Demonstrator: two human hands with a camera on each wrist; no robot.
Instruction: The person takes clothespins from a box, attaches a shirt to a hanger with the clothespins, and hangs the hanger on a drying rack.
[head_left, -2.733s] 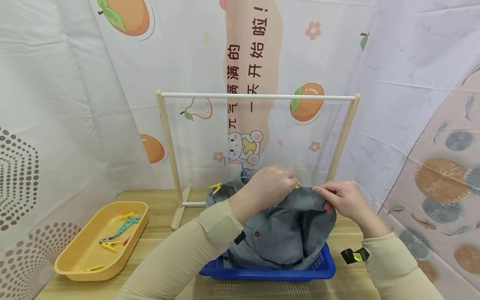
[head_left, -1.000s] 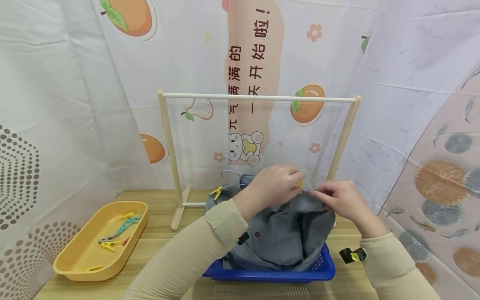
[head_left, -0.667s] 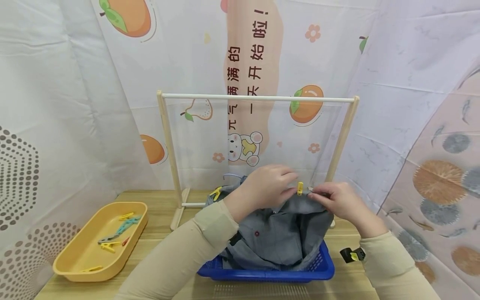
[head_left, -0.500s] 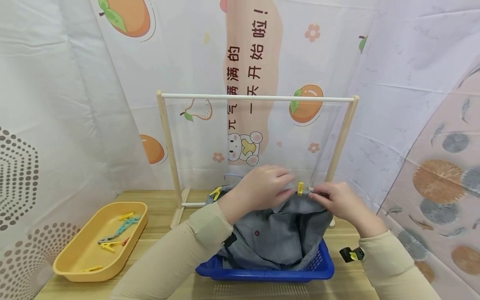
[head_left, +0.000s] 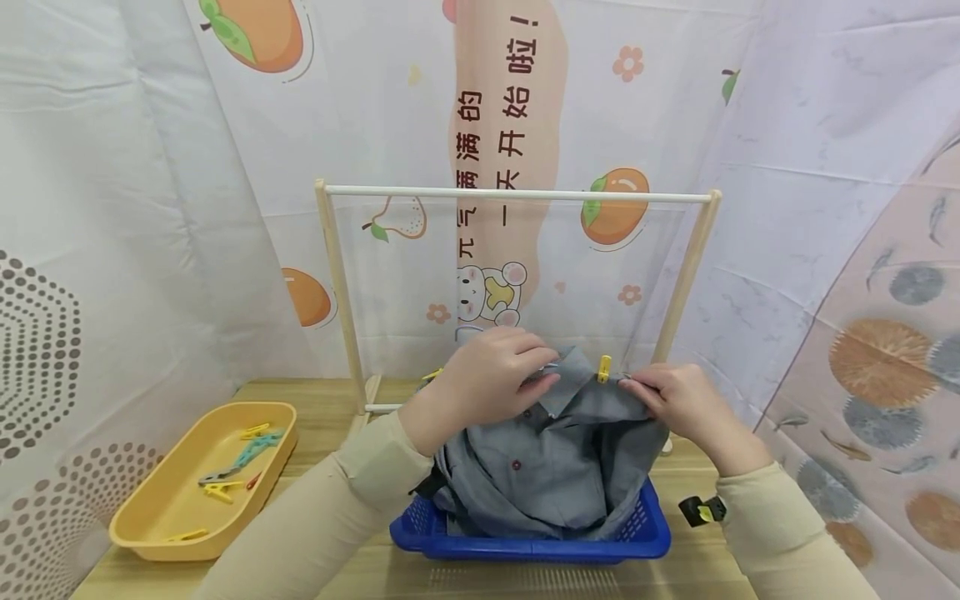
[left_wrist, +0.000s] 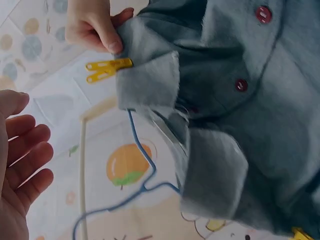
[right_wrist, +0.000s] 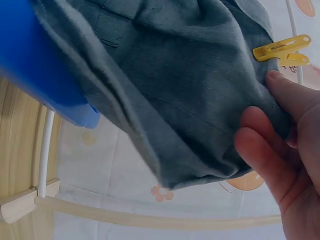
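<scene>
A grey-blue shirt [head_left: 558, 479] with dark red buttons lies bunched in a blue basket [head_left: 540, 548], its collar raised. A blue hanger [left_wrist: 145, 187] shows at the neck, its hook blurred in the left wrist view. One yellow clothespin [head_left: 604, 369] stands clipped on the right shoulder; another clothespin [left_wrist: 301, 234] sits on the far shoulder. My right hand [head_left: 686, 404] pinches the shirt's shoulder edge with thumb and fingers, just beside the first clothespin. My left hand [head_left: 487, 375] hovers by the collar; in the left wrist view its loosely bent fingers [left_wrist: 35, 155] hold nothing.
Behind the basket rises a wooden rack with a white crossbar [head_left: 517, 194]. At the left of the wooden table [head_left: 315, 500] stands a yellow tray [head_left: 123, 533], holding several yellow clothespins, teal clips and a small red piece. Patterned curtains enclose the table.
My left hand has let go of the yellow clothespin, now fixed on the shoulder, and moved left toward the collar. My right hand stays at the shoulder edge.
</scene>
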